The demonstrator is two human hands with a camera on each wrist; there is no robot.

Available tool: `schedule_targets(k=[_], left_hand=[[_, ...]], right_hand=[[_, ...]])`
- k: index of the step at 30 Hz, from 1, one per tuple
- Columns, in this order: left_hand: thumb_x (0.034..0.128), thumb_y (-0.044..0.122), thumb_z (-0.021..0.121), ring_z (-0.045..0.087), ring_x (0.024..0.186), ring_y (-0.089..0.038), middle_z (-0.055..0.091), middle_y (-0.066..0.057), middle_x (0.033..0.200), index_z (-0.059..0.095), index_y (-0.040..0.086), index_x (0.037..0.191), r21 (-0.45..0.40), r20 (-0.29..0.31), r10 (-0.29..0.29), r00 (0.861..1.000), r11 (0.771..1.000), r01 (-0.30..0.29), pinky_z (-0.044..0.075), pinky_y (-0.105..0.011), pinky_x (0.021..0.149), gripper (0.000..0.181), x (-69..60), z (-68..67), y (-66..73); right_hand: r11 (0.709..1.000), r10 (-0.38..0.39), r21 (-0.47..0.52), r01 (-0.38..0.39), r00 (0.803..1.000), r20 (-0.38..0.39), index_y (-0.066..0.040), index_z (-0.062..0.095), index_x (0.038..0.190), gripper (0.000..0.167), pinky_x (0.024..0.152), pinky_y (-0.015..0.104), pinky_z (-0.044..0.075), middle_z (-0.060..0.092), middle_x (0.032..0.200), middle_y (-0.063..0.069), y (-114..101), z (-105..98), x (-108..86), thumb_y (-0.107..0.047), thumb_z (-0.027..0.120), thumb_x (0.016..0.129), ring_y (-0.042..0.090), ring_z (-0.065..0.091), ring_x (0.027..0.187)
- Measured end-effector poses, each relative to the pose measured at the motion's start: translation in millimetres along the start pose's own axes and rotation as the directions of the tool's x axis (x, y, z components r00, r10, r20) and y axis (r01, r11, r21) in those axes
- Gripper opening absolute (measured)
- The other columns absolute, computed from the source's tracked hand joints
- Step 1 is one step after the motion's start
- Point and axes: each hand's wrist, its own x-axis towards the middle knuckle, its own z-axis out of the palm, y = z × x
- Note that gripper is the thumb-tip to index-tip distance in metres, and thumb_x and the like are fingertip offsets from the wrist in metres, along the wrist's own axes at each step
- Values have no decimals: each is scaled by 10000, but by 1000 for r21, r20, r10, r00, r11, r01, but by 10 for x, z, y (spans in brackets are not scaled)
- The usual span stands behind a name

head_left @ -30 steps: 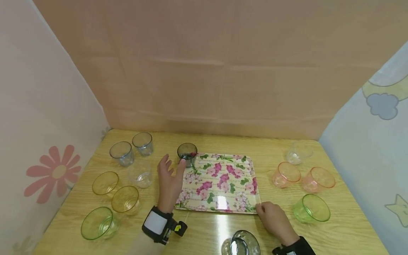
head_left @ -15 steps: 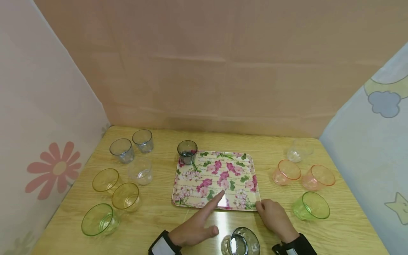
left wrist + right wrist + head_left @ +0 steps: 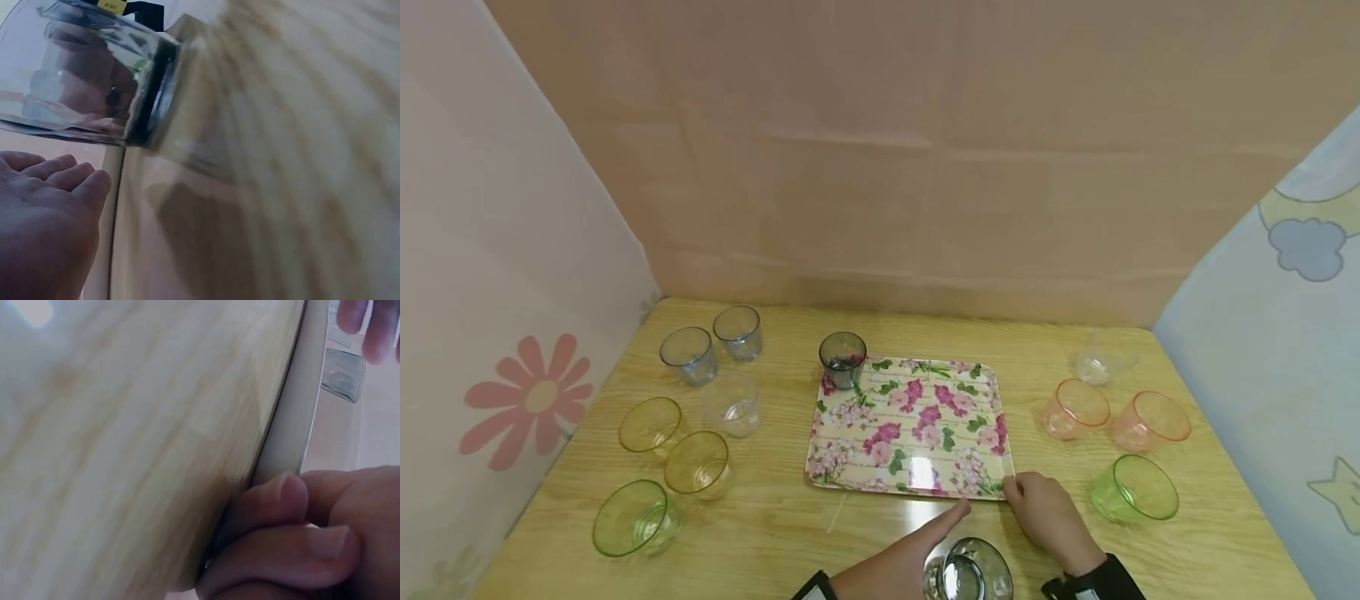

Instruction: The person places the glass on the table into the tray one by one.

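A flowered tray [image 3: 917, 433] lies in the middle of the table, and a dark grey glass [image 3: 842, 361] stands upright on its far left corner. My right hand [image 3: 1048, 517] grips the tray's near right corner; in the right wrist view its curled fingers [image 3: 281, 556] lie at the tray's rim. A second dark glass [image 3: 977, 575] stands at the near table edge. Beside it on the left is my left hand [image 3: 898, 562], partly cut off by the frame. In the left wrist view, that hand's fingers [image 3: 81, 178] are extended, with a gap between them and the glass [image 3: 94, 81].
Left of the tray stand two bluish glasses [image 3: 690, 357], a clear glass [image 3: 733, 408], two yellow glasses [image 3: 697, 467] and a green glass [image 3: 634, 521]. To the right are two pink glasses [image 3: 1075, 410], a clear glass [image 3: 1097, 362] and a green glass [image 3: 1135, 492].
My left hand has moved away from the dark glass on the tray, down and right to the near dark glass. The right hand stays at the tray corner.
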Motion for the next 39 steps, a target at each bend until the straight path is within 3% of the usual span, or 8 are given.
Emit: schedule_targets(k=[4,7,11,16,29,35,39], left_hand=[[956,149,722,177,1489,-148,75,-10,1702,43,205,1655,-174,33,-39,999,984,44,384,-270,1093,976,23,34,-36],[952,23,696,249,1461,-120,165,-28,1686,100,185,1653,-189,39,-57,998,980,63,406,-251,1073,934,42,62,-47],[963,81,708,313,1431,-45,332,37,1623,235,183,1633,31,26,-21,999,999,21,333,-201,1102,827,67,61,-65],[942,51,729,420,1357,-26,466,76,1521,391,134,1563,128,11,27,1000,991,-28,375,-227,1091,712,81,56,-57],[923,19,741,494,1271,-4,555,100,1411,478,124,1491,96,-21,35,999,995,-33,417,-220,1052,634,107,57,-30],[890,58,789,525,1215,7,577,172,1321,515,219,1460,42,-119,-23,993,999,28,440,-213,998,653,72,32,50],[867,90,817,533,1227,-26,579,148,1321,497,191,1472,12,-208,-11,978,1000,14,442,-226,1004,691,12,4,141]], right_hand=[[1000,-7,-6,7,1000,0,-142,405,589,445,558,296,290,318,557,-19,11,5,-12,-154,495,1025,143,311,518],[1000,-11,-8,11,1000,-1,-147,401,591,446,560,297,289,315,558,-20,16,6,-15,-157,496,1026,142,309,518],[1000,-14,0,14,1000,-7,-153,383,587,454,558,289,278,301,557,-26,14,5,-17,-158,495,1028,139,289,518],[1000,-15,-1,15,1000,-11,-158,361,588,460,559,282,265,284,558,-30,15,5,-24,-154,497,1026,136,270,520],[1000,-6,-10,6,1000,-1,-135,427,593,433,571,304,293,325,564,-19,26,4,-4,-156,504,1018,144,319,530],[1000,-13,-3,13,1000,0,-134,433,601,433,583,312,289,321,566,-10,28,5,-9,-160,514,1026,149,310,531],[1000,-13,1,13,1000,-1,-135,428,603,435,584,312,287,321,564,-9,22,1,-6,-162,516,1028,151,311,529]])
